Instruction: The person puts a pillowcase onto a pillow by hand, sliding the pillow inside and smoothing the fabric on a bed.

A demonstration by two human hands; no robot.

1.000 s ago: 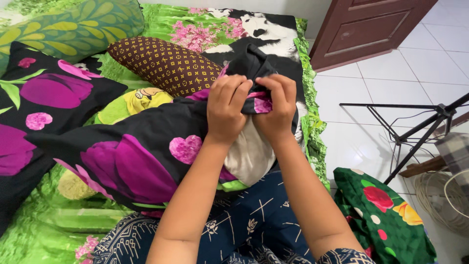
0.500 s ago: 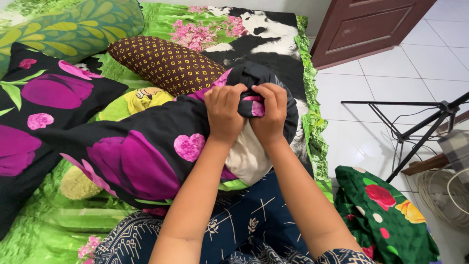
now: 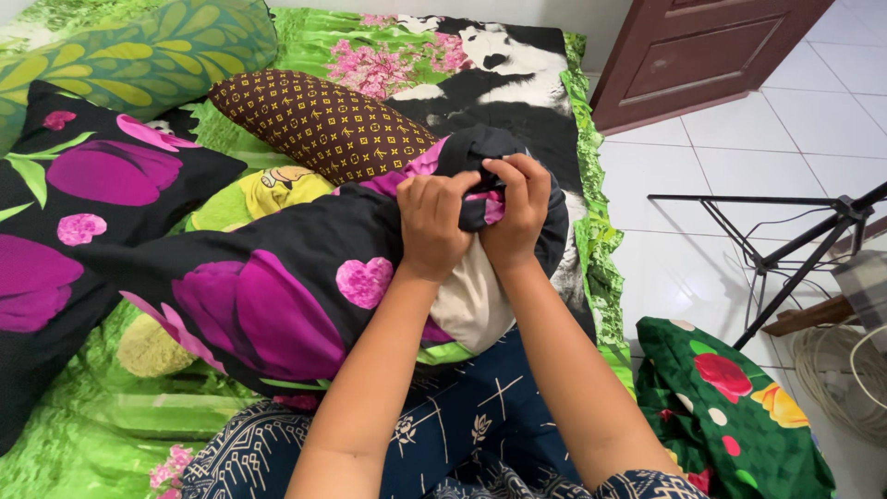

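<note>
White floor tiles [image 3: 822, 120] and a bed spread with a bright green printed sheet [image 3: 83, 416] fill the view, seen from above by someone sitting at the bed's edge. Nearest the camera, dark blue patterned cloth [image 3: 462, 434] covers the person's lap, and both bare forearms reach forward over it. Down at the right, on the floor beside the bed, lies a crumpled green cloth with red and yellow flowers [image 3: 730, 407]. Across the lap and the sheet rests a long bolster in a black cover with purple flowers [image 3: 268, 286], its near end raised between the hands, where pale inner fabric [image 3: 471, 300] shows through the cover's opening. The left hand [image 3: 434, 226] is closed in a fist around a bunch of the black cover at that end; the right hand [image 3: 513, 212], just beside it and touching it, has its fingers curled tight over the same gathered fabric, pinching a pink and black fold. Left of the bolster lies a black pillow with purple flowers [image 3: 83, 203]. Behind the hands sits a brown pillow with a small yellow pattern [image 3: 319, 120], and beyond it a green leaf-patterned pillow [image 3: 139, 51]. At the right, a black metal stand [image 3: 785, 249] crosses the tiles, with a brown wooden door [image 3: 711, 51] farther back
</note>
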